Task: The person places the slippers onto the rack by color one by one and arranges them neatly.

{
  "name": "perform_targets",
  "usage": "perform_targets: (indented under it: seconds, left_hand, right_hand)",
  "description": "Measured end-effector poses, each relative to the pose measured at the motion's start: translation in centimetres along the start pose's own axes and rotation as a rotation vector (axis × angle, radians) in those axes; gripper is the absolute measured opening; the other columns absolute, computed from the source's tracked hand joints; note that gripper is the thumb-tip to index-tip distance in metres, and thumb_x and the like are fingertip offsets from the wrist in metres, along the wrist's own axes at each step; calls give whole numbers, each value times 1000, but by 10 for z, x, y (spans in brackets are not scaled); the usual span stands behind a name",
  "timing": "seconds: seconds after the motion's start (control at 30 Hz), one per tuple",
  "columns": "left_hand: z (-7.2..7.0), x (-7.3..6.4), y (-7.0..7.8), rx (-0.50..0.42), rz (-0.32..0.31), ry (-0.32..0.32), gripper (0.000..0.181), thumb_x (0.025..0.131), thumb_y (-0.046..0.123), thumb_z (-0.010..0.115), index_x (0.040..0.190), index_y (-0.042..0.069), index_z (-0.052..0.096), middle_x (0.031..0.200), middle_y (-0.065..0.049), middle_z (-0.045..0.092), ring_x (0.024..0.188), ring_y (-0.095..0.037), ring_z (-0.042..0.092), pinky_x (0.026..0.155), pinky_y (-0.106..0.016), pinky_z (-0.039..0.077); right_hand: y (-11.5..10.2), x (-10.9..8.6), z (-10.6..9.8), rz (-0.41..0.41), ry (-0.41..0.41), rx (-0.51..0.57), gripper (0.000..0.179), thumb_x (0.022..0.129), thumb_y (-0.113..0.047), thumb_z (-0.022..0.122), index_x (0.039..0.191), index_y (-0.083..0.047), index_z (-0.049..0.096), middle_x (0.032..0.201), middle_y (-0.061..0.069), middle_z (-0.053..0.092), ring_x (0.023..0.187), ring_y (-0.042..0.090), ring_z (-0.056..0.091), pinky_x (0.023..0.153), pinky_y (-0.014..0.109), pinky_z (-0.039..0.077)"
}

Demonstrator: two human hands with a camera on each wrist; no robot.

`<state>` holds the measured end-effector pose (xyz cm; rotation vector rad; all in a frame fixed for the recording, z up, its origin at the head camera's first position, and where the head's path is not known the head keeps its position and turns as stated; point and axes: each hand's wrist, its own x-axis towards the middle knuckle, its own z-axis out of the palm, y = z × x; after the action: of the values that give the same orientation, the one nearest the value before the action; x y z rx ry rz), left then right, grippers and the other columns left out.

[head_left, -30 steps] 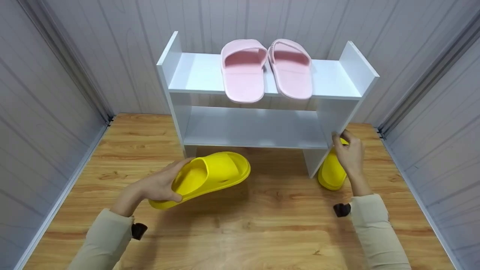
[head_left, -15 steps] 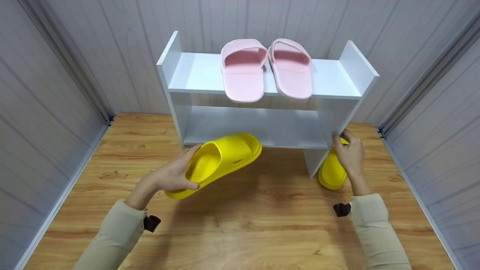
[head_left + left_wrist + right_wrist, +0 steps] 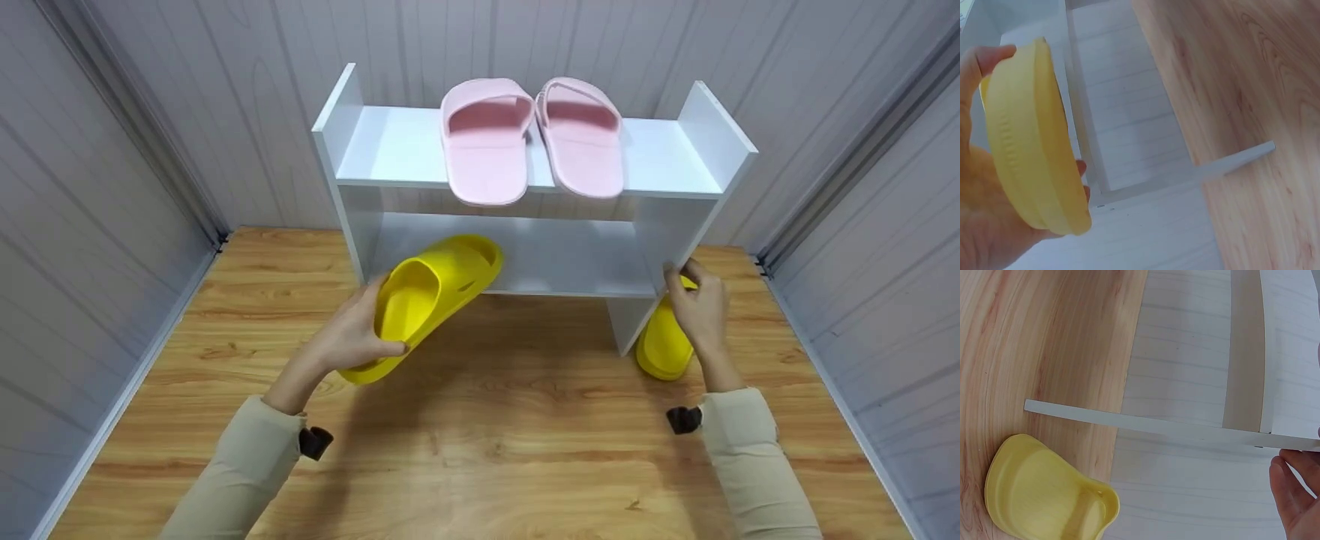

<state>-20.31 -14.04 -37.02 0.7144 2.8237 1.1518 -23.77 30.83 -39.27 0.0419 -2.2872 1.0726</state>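
Observation:
My left hand grips a yellow slipper by its heel half, thumb on the near side. The slipper is tilted, its toe up at the middle shelf of a white shoe rack. In the left wrist view the slipper shows its edge, with fingertips behind it. My right hand pinches the front edge of the rack's right side panel. Below that hand, a second yellow slipper is on the floor outside the panel, partly hidden by the hand in the head view.
Two pink slippers sit side by side on the rack's top shelf, heels slightly over its front edge. Panelled walls enclose the wooden floor at the back, left and right.
My left hand has lifted the yellow slipper up and forward from in front of the rack's bottom to the middle shelf, tilting it more steeply. The right hand has stayed in place.

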Motion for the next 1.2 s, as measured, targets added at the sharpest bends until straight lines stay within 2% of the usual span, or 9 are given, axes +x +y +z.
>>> perform_targets:
  seconds: [0.13, 0.3, 0.53, 0.7, 0.9, 1.2]
  left_hand:
    - [4, 5, 3, -29, -17, 72, 88, 62, 20, 76, 131, 1, 27, 111, -15, 46, 92, -27, 46, 74, -42, 42]
    - [9, 11, 8, -38, -48, 149, 81, 62, 20, 76, 127, 0, 31, 105, -15, 48, 88, -27, 48, 73, -41, 43]
    - [17, 21, 10, 73, -58, 277, 73, 62, 24, 74, 120, -2, 38, 97, -15, 49, 85, -27, 45, 69, -41, 40]
    - [22, 28, 11, 153, -60, 342, 65, 62, 27, 73, 113, -2, 43, 89, -13, 51, 78, -26, 48, 64, -40, 42]
    - [26, 35, 10, 185, -44, 393, 60, 62, 29, 72, 106, -4, 47, 81, -12, 51, 70, -26, 49, 59, -39, 44]
    - [28, 45, 8, 157, -49, 405, 59, 63, 30, 73, 104, -4, 48, 82, -14, 52, 71, -27, 51, 60, -40, 45]
  right_hand:
    - [0, 0, 0, 1, -6, 9, 30, 87, -22, 53, 101, 2, 64, 96, 15, 63, 90, 23, 59, 70, 36, 49]
    - [-1, 0, -1, 10, -17, 21, 31, 87, -22, 53, 102, 3, 63, 97, 15, 63, 91, 23, 59, 72, 39, 49]
    - [-1, -1, 0, 9, -11, 20, 30, 87, -21, 53, 101, 2, 64, 97, 15, 63, 91, 23, 59, 70, 39, 49]
    - [-1, -1, 0, 25, -19, 20, 31, 87, -23, 53, 102, 2, 64, 97, 15, 63, 91, 23, 59, 70, 37, 49]
    - [-1, -1, 0, 26, -13, 13, 32, 87, -24, 52, 104, 1, 63, 97, 14, 63, 91, 22, 59, 70, 33, 50]
    - [-2, -1, 0, 25, -12, 16, 31, 87, -23, 52, 103, 2, 63, 98, 15, 63, 91, 22, 59, 72, 38, 49]
